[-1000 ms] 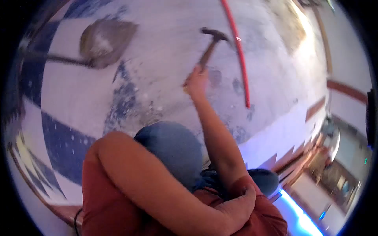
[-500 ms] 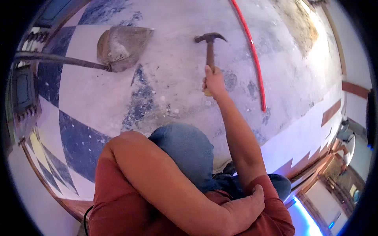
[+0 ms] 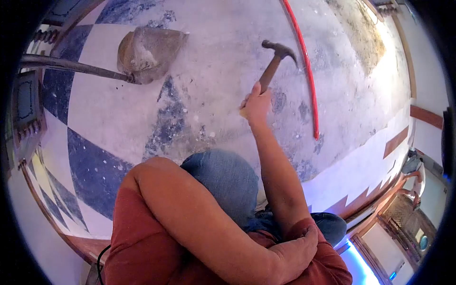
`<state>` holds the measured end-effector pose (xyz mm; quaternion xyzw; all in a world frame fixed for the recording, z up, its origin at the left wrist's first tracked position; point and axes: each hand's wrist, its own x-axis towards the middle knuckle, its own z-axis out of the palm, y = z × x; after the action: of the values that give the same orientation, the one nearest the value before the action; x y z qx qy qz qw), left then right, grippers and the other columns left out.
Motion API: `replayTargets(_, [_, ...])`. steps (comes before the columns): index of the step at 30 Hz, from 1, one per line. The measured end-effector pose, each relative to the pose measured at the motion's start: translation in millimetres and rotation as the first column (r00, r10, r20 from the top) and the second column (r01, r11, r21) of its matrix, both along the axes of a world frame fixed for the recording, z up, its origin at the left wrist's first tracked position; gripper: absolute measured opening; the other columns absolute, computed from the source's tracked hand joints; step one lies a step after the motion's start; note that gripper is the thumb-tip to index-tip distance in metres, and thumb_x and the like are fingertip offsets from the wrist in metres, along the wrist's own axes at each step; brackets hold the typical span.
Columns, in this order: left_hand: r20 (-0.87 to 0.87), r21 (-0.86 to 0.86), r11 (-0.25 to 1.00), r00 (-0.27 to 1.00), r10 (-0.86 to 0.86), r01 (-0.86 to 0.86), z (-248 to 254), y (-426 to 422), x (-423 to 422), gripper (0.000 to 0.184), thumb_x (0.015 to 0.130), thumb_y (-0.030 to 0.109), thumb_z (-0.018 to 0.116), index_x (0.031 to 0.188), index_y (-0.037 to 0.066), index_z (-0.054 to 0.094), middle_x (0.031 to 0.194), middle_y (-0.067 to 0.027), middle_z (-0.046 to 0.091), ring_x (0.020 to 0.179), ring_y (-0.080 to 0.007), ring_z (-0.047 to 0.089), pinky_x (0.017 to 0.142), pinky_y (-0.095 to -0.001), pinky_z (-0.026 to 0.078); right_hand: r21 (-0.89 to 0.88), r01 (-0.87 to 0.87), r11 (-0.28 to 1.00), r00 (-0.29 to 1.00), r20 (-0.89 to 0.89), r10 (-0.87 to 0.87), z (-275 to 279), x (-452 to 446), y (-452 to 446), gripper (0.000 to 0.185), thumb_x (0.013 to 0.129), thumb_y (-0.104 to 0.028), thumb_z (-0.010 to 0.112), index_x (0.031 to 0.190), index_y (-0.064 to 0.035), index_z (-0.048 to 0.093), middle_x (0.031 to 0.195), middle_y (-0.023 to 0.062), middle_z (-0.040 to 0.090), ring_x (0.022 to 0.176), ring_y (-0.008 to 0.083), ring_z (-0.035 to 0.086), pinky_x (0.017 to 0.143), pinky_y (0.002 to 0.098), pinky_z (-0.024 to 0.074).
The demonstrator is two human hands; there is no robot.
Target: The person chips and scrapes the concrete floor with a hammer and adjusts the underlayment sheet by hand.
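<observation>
The hammer is held to the left of the red tube, its claw pointed toward the tube, with the right hand clamped around the handle. On the near side of the tube's lower end, the left hand is laid on the right sleeve; how far its fingers are closed cannot be told. For control, the handle should be gripped firmly, the claw kept clear of the tube, and the shovel, farther left of the tube, given ample clearance.
</observation>
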<state>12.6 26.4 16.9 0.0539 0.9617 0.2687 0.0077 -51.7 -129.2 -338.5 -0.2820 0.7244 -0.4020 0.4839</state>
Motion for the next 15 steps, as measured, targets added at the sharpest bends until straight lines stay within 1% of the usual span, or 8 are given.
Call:
replayTargets(3, [0.11,0.325,0.917,0.973,0.205,-0.23,-4.5,11.8,-9.3,0.043,0.108,0.021,0.047,0.136,-0.002,0.07,0.137,-0.021,0.069,0.128,-0.0401,0.063,0.112,-0.0541,0.043,0.186,-0.191,0.964,0.981,0.008,0.193,-1.0,-15.2,1.7,0.038,0.111,-0.038,0.057,0.111,-0.001,0.05,0.068,0.0084,0.056,0.048,0.0232,0.061,0.041,0.0419,0.0504])
replayTargets(7, [-0.048,-0.022,0.993,0.991,-0.121,0.12,-2.8,-12.8,13.6,0.039,0.105,0.022,0.05,0.127,0.001,0.075,0.13,-0.0185,0.07,0.127,-0.0368,0.061,0.115,-0.0543,0.041,0.074,-0.331,0.941,0.918,-0.207,0.339,-4.2,-55.0,-20.4,0.034,0.113,-0.035,0.052,0.118,-0.0015,0.06,0.083,0.0147,0.065,0.07,0.0303,0.066,0.062,0.0454,0.0547])
replayTargets(8, [-0.036,-0.057,0.991,0.991,-0.127,0.125,-9.2,-16.0,14.9,0.038,0.104,0.022,0.051,0.124,0.002,0.077,0.129,-0.0181,0.069,0.128,-0.0355,0.059,0.116,-0.054,0.04,-0.079,-0.606,0.791,0.384,-0.9,0.204,-90.5,-71.5,-19.0,0.034,0.112,-0.032,0.051,0.12,0.0001,0.061,0.102,0.0217,0.067,0.09,0.0357,0.066,0.079,0.0483,0.055])
replayTargets(9, [-0.093,-0.122,0.991,0.994,-0.06,0.049,-14.2,-15.6,21.1,0.037,0.102,0.022,0.053,0.122,0.002,0.077,0.13,-0.0182,0.067,0.129,-0.0346,0.057,0.116,-0.0534,0.039,0.254,-0.39,0.885,0.485,-0.76,0.432,-73.6,-46.1,-27.8,0.032,0.109,-0.027,0.052,0.122,0.0012,0.061,0.113,0.0244,0.065,0.104,0.0366,0.063,0.09,0.0517,0.0519])
replayTargets(11, [-0.121,-0.194,0.981,0.991,-0.056,0.032,-14.8,-22.9,29.4,0.037,0.098,0.021,0.056,0.122,0.002,0.076,0.134,-0.018,0.063,0.13,-0.0331,0.055,0.115,-0.0517,0.04,0.15,0.048,0.988,0.969,-0.249,-0.009,-81.6,-10.9,-18.5,0.042,0.108,-0.034,0.053,0.131,0.001,0.057,0.112,0.0281,0.069,0.107,0.0464,0.067,0.092,0.0572,0.0536])
replayTargets(12, [-0.083,-0.222,0.971,0.991,-0.103,0.082,-10.1,-28.0,29.1,0.038,0.096,0.021,0.057,0.124,0.001,0.074,0.136,-0.0177,0.061,0.13,-0.0326,0.053,0.115,-0.0506,0.04,-0.039,-0.403,0.914,0.66,-0.704,0.261,-197.8,-11.9,-13.0,0.042,0.11,-0.038,0.051,0.127,0.0009,0.056,0.107,0.0295,0.071,0.1,0.0476,0.069,0.088,0.0584,0.0559])
replayTargets(14, [-0.132,-0.151,0.983,0.983,-0.124,0.104,-7.5,-25.7,36.2,0.04,0.095,0.022,0.058,0.126,0.001,0.072,0.138,-0.0172,0.06,0.13,-0.0326,0.053,0.115,-0.0502,0.04,0.235,-0.347,0.908,0.938,0.059,0.343,-11.4,-17.9,-4.1,0.042,0.11,-0.036,0.051,0.127,0.0014,0.052,0.091,0.0227,0.07,0.073,0.0402,0.073,0.058,0.0555,0.0606])
replayTargets(15, [-0.128,-0.042,0.998,0.991,-0.045,0.04,-4.0,-25.6,30.8,0.042,0.094,0.022,0.059,0.128,0.001,0.071,0.139,-0.0167,0.06,0.131,-0.0327,0.053,0.116,-0.0499,0.04,0.162,-0.311,0.936,0.95,0.089,0.3,-18.8,-22.9,-4.4,0.041,0.111,-0.038,0.051,0.125,0.0002,0.049,0.085,0.0224,0.067,0.062,0.0379,0.069,0.05,0.0543,0.0572])
